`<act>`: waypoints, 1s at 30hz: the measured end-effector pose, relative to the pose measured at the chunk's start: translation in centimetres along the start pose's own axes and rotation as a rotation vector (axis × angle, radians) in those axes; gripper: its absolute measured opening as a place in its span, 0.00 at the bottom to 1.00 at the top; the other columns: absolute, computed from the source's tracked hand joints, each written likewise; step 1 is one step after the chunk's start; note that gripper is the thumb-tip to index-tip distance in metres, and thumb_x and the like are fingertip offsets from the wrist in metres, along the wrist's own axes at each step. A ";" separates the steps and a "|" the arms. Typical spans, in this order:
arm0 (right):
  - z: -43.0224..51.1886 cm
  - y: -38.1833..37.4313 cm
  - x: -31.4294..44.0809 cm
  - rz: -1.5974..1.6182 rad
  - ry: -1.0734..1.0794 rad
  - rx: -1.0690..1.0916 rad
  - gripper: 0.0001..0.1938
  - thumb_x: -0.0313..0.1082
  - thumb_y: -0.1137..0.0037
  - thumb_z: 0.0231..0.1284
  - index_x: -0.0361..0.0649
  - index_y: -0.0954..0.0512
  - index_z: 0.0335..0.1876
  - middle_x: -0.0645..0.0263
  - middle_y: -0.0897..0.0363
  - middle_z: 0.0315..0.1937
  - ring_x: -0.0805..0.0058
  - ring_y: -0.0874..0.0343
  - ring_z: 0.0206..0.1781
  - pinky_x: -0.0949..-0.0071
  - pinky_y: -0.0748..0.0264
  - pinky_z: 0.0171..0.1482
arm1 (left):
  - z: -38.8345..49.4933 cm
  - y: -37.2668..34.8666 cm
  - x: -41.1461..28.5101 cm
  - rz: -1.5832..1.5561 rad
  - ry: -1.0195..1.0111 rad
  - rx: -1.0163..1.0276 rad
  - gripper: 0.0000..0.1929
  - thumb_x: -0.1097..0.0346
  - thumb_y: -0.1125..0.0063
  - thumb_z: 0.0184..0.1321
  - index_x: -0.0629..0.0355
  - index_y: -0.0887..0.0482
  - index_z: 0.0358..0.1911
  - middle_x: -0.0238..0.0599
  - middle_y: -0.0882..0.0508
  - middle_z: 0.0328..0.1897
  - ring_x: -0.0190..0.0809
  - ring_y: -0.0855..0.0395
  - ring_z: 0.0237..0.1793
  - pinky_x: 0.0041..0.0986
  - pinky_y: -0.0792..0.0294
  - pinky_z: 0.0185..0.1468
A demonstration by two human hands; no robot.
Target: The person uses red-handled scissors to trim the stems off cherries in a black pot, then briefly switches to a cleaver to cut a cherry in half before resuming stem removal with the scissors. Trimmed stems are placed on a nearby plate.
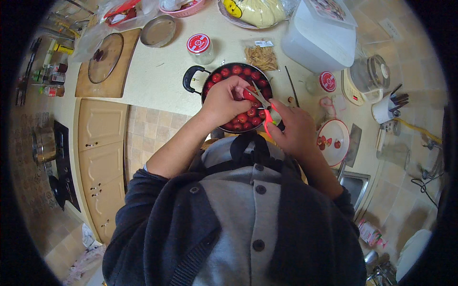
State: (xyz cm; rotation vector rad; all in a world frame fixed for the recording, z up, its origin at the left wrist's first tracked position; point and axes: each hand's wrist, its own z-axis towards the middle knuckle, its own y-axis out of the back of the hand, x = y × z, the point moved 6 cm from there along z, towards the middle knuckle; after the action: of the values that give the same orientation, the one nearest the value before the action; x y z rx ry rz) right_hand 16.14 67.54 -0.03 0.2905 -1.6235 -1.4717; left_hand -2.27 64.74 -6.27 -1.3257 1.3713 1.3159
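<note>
A black two-handled pot stands on the counter before me, full of small round red fruits that look wet. Over it, my left hand holds one red fruit between thumb and fingers. My right hand grips scissors with red-orange handles; their blades lie against the top of that fruit, somewhat apart. To the right, a red-rimmed white plate bears some red fruits and pieces.
Behind the pot are a glass jar with red lid and a bag of dried strips. A chopstick lies right of it. A cutting board with glass lid is left; a white plastic container and the sink are right.
</note>
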 end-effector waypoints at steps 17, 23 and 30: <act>-2.4 -4.4 -6.8 0.656 -0.453 0.028 0.16 0.36 0.45 0.65 0.39 0.24 0.56 0.64 0.22 0.28 0.78 0.24 0.30 0.74 0.28 0.35 | 0.0 2.1 3.0 0.980 0.129 -0.022 0.23 0.63 0.29 0.41 0.58 0.18 0.45 0.45 0.16 0.41 0.52 0.18 0.44 0.42 0.25 0.48; -3.6 -4.0 -8.0 0.785 -0.574 0.029 0.15 0.33 0.44 0.65 0.38 0.24 0.56 0.75 0.27 0.29 0.89 0.31 0.32 0.84 0.33 0.35 | 0.0 -2.5 3.6 1.032 -0.123 0.269 0.27 0.64 0.29 0.41 0.51 0.19 0.51 0.42 0.19 0.51 0.52 0.23 0.54 0.41 0.28 0.57; -3.6 -4.9 -7.3 0.880 -0.574 0.027 0.16 0.31 0.46 0.66 0.36 0.25 0.57 0.75 0.27 0.30 0.89 0.33 0.31 0.85 0.34 0.34 | 1.1 -4.0 5.3 1.182 -0.060 0.304 0.26 0.60 0.30 0.44 0.47 0.18 0.52 0.39 0.21 0.51 0.50 0.23 0.54 0.42 0.29 0.57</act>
State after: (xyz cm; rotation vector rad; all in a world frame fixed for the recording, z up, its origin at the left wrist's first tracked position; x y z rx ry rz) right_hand 21.06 68.87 -8.08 -0.8159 -1.8435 -0.8623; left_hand 0.92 65.37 -12.15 -0.1645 2.3192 1.7027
